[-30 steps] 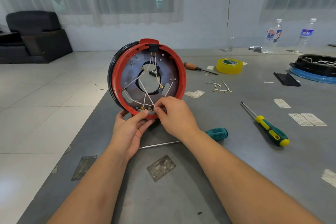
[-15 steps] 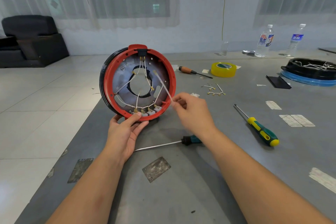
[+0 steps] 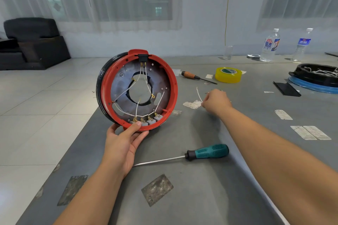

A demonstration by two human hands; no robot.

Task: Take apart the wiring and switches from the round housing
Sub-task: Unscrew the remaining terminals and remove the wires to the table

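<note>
Pinching a freed white wire [image 3: 199, 94] in our right hand [image 3: 215, 101], well clear of the round housing [image 3: 137, 89] at centre frame.

Half a second ago our fingertips drew this wire from the switches [image 3: 146, 120] along the housing's lower rim; now it hangs apart at centre right, above the grey table [image 3: 201, 197]. Our left hand [image 3: 124, 140] grips the housing upright by its bottom edge, thumb on the red rim. One lead off, we judge; several still cross the plate. A green screwdriver [image 3: 206, 152] lies below.

No legible text; labels on the two water bottles [image 3: 270, 45] and white stickers [image 3: 310, 132] on the table are too blurred.
</note>
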